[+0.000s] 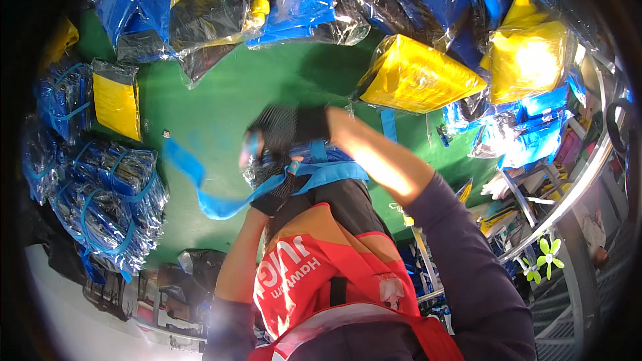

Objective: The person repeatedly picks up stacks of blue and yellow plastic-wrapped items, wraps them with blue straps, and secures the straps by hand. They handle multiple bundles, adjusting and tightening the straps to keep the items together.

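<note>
My right hand (291, 126), in a black mesh glove, is closed on top of a plastic-wrapped bundle (332, 155) held against my body. A light blue strap (200, 184) runs around this bundle and trails off to the left over the green floor (221, 107). My left hand (274, 194), also in a black glove, grips the strap just below the bundle. The bundle itself is mostly hidden by both hands and my red and black vest (314, 261).
Yellow, blue and black packs in clear plastic (414, 77) lie piled across the top and right. Strapped bundles of dark blue packs (107, 194) are stacked at the left. A metal rack (562, 207) stands at the right.
</note>
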The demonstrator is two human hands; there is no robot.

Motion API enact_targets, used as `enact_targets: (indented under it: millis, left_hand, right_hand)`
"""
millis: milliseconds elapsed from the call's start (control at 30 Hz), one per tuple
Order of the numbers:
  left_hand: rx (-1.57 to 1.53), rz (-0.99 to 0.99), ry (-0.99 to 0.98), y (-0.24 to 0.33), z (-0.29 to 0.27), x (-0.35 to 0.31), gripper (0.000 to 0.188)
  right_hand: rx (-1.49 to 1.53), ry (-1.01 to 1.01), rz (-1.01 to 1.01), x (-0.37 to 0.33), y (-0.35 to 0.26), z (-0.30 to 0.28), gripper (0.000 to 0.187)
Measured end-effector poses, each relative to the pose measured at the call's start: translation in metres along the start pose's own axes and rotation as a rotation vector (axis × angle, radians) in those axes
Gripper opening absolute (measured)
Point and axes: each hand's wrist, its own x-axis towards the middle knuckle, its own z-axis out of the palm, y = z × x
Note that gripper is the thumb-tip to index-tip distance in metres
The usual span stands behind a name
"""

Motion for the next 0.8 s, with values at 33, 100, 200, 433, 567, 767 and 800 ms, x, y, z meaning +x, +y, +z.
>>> enact_targets:
  millis: [33,100,200,433,567,767,800]
  left_hand:
    - [-0.029,-0.027,-0.033,-0.001,-0.001,0.005,0.027]
    - [0.078,-0.277,-0.137,-0.002,-0.004,0.021,0.030]
    - [0.333,-0.227,-0.018,-0.005,-0.010,0.048,0.046]
    - [0.415,-0.267,-0.188,-0.020,-0.007,0.077,0.053]
    - [0.527,-0.365,-0.223,-0.025,0.009,0.089,0.056]
    - [0.513,-0.313,-0.310,-0.043,0.024,0.103,0.056]
    - [0.519,-0.268,-0.257,-0.045,0.026,0.106,0.055]
  right_hand:
    - [-0.104,0.100,0.101,-0.009,0.015,-0.012,0.027]
    - [-0.390,0.003,0.413,-0.026,0.047,-0.024,0.026]
    - [-0.562,-0.082,0.681,-0.047,0.091,-0.013,0.023]
    - [-0.708,-0.226,0.534,-0.052,0.118,-0.002,0.024]
    - [-0.679,0.315,0.391,-0.067,0.125,0.013,0.022]
    - [-0.544,0.239,0.734,-0.072,0.156,0.028,0.029]
    - [-0.571,0.315,0.729,-0.068,0.158,0.027,0.031]
